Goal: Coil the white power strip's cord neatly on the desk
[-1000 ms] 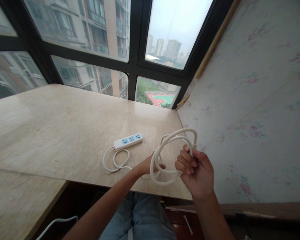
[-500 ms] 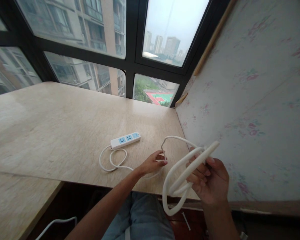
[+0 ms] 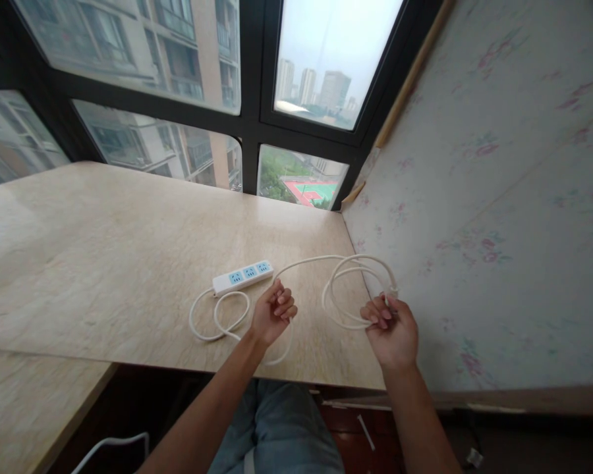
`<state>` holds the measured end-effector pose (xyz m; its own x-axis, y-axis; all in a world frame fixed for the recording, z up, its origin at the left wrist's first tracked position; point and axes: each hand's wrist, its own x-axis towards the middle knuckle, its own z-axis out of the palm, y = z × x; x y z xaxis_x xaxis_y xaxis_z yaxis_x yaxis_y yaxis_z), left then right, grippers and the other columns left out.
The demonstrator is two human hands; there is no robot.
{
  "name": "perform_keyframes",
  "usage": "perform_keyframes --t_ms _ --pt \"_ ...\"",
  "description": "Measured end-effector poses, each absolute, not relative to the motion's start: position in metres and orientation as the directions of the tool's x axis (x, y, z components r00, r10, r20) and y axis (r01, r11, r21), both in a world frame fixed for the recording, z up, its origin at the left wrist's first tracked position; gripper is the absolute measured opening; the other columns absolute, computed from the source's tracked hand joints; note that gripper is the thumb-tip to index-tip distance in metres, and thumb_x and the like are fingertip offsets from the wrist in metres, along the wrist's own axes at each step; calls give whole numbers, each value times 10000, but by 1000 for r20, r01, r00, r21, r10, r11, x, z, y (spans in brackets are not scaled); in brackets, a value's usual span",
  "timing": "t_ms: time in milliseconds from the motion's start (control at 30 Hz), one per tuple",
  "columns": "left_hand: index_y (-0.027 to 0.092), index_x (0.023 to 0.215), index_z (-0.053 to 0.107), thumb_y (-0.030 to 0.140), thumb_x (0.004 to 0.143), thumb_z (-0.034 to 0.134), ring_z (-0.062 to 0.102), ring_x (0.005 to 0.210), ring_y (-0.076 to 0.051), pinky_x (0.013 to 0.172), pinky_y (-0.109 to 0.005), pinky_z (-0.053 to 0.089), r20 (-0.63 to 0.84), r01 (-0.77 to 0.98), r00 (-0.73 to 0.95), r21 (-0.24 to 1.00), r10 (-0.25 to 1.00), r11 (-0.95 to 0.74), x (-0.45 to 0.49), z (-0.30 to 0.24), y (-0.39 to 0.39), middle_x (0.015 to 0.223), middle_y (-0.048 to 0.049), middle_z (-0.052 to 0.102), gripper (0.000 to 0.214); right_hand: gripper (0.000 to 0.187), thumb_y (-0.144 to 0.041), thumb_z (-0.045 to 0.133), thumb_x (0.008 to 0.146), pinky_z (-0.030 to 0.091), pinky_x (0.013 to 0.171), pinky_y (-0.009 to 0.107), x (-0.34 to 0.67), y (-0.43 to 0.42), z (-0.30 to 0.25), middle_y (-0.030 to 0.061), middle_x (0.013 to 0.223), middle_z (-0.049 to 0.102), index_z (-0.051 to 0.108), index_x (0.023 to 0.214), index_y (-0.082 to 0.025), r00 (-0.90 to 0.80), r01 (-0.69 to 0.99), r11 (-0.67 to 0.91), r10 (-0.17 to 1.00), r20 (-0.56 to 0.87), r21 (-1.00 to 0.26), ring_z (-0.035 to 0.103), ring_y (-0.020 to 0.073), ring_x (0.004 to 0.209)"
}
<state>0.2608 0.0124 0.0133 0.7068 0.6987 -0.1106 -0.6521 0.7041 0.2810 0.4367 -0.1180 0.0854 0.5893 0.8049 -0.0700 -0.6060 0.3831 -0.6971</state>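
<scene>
A white power strip with blue sockets lies on the beige marble counter. Its white cord runs from a small loop left of the strip, through my left hand, to a coil near the wall. My left hand is closed round the cord just in front of the strip. My right hand is closed on the coiled loops, which rest low over the counter's right end.
Dark-framed windows stand behind the counter. A floral papered wall bounds it on the right. My jeans-clad lap is below the counter's front edge, and another white cable hangs at lower left.
My right hand has lowered the coil from in front of me back over the counter. My left hand has slid left along the cord toward the strip, stretching a span between the hands.
</scene>
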Motion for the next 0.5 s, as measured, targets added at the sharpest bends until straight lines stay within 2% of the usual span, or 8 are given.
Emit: perform_keyframes --t_ms 100,233,400,500 --pt "145 706 560 225 818 592 367 425 -45 429 -189 320 -87 -695 665 294 742 657 257 23 10 578 48 426 141 303 -187 740 642 374 454 148 435 -110 53 -115 464 354 441 594 -177 642 -612 426 759 -105 -667 319 26 403" --pt "146 799 618 261 842 591 529 570 -89 557 -232 442 -162 -727 594 311 788 612 264 21 2 691 7 568 125 231 -190 715 647 397 488 175 412 -105 30 -118 483 359 484 639 -182 677 -637 493 725 -125 -593 347 35 421" --pt "168 723 596 301 842 613 659 873 -187 793 -356 515 -263 -671 648 246 715 699 273 14 -10 872 -40 688 179 226 -195 671 657 463 579 238 370 -89 25 -105 523 385 449 612 -204 771 -594 612 619 -150 -523 382 55 454" --pt "161 715 603 320 786 680 676 907 -218 855 -378 504 -231 -633 678 299 698 714 272 14 -14 927 -65 707 191 219 -201 659 663 493 661 270 353 -80 24 -98 549 416 446 612 -213 773 -606 630 611 -171 -485 418 67 490"
